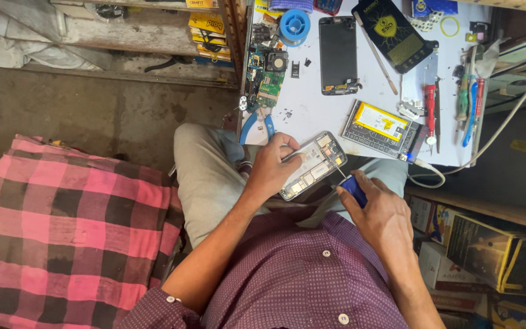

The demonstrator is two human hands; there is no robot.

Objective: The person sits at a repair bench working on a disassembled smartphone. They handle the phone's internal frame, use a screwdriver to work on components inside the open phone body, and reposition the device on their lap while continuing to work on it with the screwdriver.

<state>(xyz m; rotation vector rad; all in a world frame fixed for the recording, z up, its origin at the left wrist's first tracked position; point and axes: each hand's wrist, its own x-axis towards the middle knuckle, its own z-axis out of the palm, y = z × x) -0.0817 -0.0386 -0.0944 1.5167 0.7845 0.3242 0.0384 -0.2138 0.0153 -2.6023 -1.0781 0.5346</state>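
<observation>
My left hand [270,169] grips an opened phone frame [313,163] by its left edge, holding it over my lap at the near edge of the white worktable [312,109]. The frame's circuit board and inner parts face up. My right hand [380,213] is shut on a blue-handled screwdriver [352,187]; its thin metal tip touches the right side of the phone frame.
On the worktable lie a black phone screen [338,55], a dark phone back cover [392,33], a phone body with a yellow battery [380,127], a green circuit board [267,82], blue-handled pliers [257,125], a solder spool [294,25] and screwdrivers [430,109]. A pink checked cushion [62,225] sits left; boxes [488,256] right.
</observation>
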